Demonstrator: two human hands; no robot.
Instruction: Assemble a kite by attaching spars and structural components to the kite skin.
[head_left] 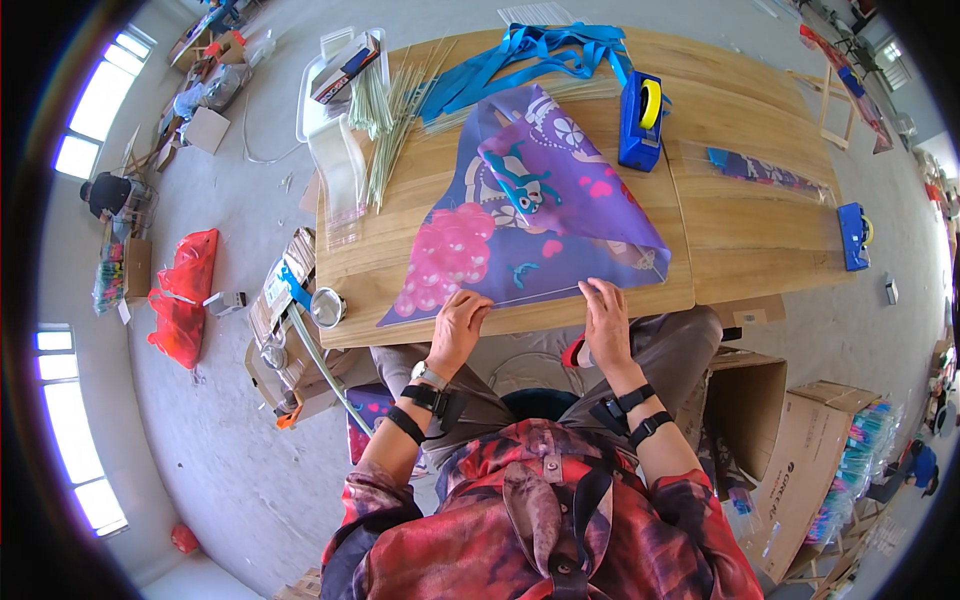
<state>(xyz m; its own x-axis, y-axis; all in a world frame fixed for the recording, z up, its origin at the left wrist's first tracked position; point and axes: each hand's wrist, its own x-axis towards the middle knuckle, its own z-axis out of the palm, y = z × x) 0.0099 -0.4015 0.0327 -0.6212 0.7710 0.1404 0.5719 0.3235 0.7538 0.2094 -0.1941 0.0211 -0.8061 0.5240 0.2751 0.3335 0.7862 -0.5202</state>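
Your left hand (457, 326) and right hand (606, 322) each pinch the near edge of the purple printed sheet (510, 255), partly folded on the wooden table (752, 250). A thin white strand (535, 296), rod or cord, runs along this edge. Caution: uneven tension between the two pinches may pucker the sheet; loosening either may let the strand slip

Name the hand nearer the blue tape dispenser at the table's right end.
Right. The right hand is left of the dispenser, at the purple sheet's near edge; the left hand is farther left along that edge.
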